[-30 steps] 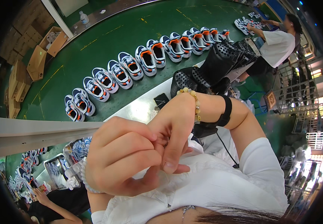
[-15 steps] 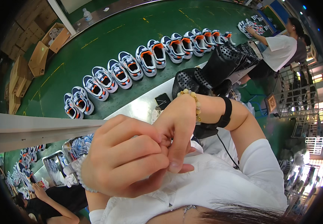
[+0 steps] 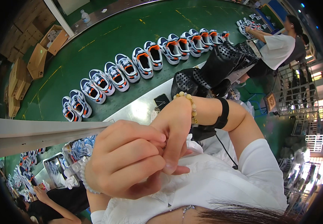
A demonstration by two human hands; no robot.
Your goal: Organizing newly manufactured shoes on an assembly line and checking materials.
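Observation:
My left hand (image 3: 128, 160) is raised close in front of my chest, fingers curled, a white bead bracelet (image 3: 83, 175) on its wrist. My right hand (image 3: 174, 128) points down into it, its fingertips tucked between my left thumb and fingers. The two hands touch and I see no object in either. My right wrist carries a pale bead bracelet (image 3: 192, 108) and a black band (image 3: 224, 114) with a thin cable. Behind the hands is my white shirt (image 3: 221, 183).
A row of white, blue and orange sneakers (image 3: 146, 61) stands on a green conveyor belt (image 3: 105, 37). Black perforated parts (image 3: 221, 63) are piled at the white counter (image 3: 139, 110). A person in a white shirt (image 3: 277, 46) works at the far right. Cardboard boxes (image 3: 44, 52) stand far left.
My left fingers have curled further over my right fingertips, and both hands have drifted slightly right. The sneakers have not moved.

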